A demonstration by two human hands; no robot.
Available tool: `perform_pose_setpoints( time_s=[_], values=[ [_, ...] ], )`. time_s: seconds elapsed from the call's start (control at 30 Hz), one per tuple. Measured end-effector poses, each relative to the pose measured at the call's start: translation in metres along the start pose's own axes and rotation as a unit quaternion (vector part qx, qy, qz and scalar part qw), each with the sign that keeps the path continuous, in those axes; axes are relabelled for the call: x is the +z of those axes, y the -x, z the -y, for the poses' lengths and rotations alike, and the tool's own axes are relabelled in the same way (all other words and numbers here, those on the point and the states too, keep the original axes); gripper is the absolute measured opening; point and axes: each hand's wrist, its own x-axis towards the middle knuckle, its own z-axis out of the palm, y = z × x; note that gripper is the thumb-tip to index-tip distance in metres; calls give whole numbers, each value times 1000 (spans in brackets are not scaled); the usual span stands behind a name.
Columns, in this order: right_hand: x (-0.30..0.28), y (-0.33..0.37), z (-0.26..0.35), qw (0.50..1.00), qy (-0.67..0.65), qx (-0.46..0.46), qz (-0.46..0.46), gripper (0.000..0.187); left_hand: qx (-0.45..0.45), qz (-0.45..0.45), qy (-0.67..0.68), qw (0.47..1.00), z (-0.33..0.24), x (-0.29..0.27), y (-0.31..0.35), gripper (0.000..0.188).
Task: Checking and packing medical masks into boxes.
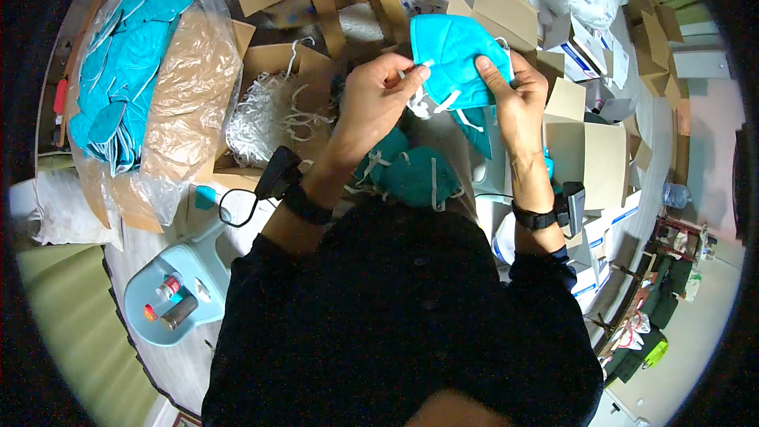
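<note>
**Dark shirt [403, 300] below, teal mask [452, 55] between your hands**

Your shirt fills the lower middle, nearest the lens. Next in bulk, far left: a big carton [194, 87] wrapped in clear plastic, a thick stack of masks [130, 71] lying in it, white straps among them. Right of that, an open box [269, 57] holds a tangled heap of white cords [257, 122]. Lower left, a pale blue stool [154, 269] carries a metal cylinder [179, 312] and a small clear bottle [169, 286] with a red label.

Just in front of your shirt, several loose masks [423, 178] overlap, straps uppermost on some. You hold the teal mask farther up the view, seams showing, white straps hanging below.

Your right hand [520, 99] clasps its right side — thumb flat on the face, fingers mostly hidden behind. Your left hand [375, 99] pinches its left edge between thumb and forefinger, close to a strap end — detail there too small to read. Black wristbands [534, 219] circle both wrists.
</note>
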Motion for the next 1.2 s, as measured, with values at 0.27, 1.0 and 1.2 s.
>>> perform_pose_setpoints(
  time_s=[0.27,1.0,1.2],
  values=[
    [-1,-9,-6,992,-61,110,-28,18,-7,84,43,995,7,0,3,20],
    [-21,-27,-84,986,76,148,-21,26,-244,240,379,860,0,-61,17,37],
    [-32,-22,-33,946,-222,237,7,23,-260,275,323,868,-7,-56,11,38]
  ],
)
